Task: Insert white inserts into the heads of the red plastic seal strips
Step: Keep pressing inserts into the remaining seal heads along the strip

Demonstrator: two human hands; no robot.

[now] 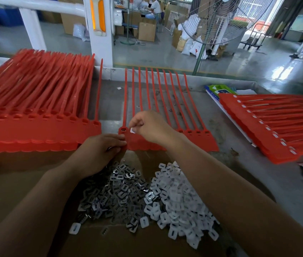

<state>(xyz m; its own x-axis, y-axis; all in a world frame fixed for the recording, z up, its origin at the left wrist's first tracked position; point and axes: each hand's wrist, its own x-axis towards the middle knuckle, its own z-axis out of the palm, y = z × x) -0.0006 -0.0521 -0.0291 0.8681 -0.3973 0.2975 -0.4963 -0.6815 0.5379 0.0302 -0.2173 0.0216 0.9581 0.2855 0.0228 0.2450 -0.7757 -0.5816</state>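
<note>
Insert (pixel 133 130) pinched in right hand (pixel 151 127) beside strip head (pixel 123 130), left hand (pixel 98 153) gripping strip tab (pixel 132 142).

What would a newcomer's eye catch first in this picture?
First, the tall stack of long red plastic seal strips at the left, and a flat row of red strips in the middle. There the right hand pinches a small white plastic insert beside a strip head, while the left hand grips the row's near edge. In front lie heaps of grey metal clips and white inserts.
</note>
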